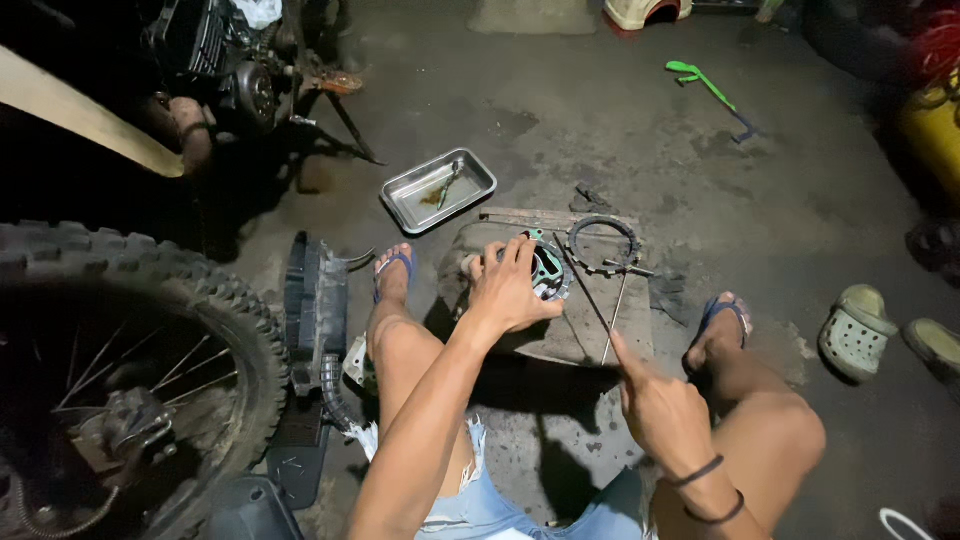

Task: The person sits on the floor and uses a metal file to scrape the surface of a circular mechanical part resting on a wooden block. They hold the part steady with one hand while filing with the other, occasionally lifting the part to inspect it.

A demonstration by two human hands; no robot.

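My left hand (508, 290) rests on a round metal engine part (548, 270) with a greenish face, gripping its edge on a worn mat (575, 335) on the floor. My right hand (655, 405) pinches the near end of a long thin dark rod (585, 292), whose far end reaches the round part. A toothed ring plate (603, 243) lies on the mat just beyond it, with a thin metal tool (622, 295) beside it.
A steel tray (438, 188) with oily residue sits ahead. A knobby motorcycle wheel (120, 350) and black plastic panels (315, 310) are at left, an engine (235, 60) behind. A green tool (708, 88) lies far right; grey clogs (855, 330) at right.
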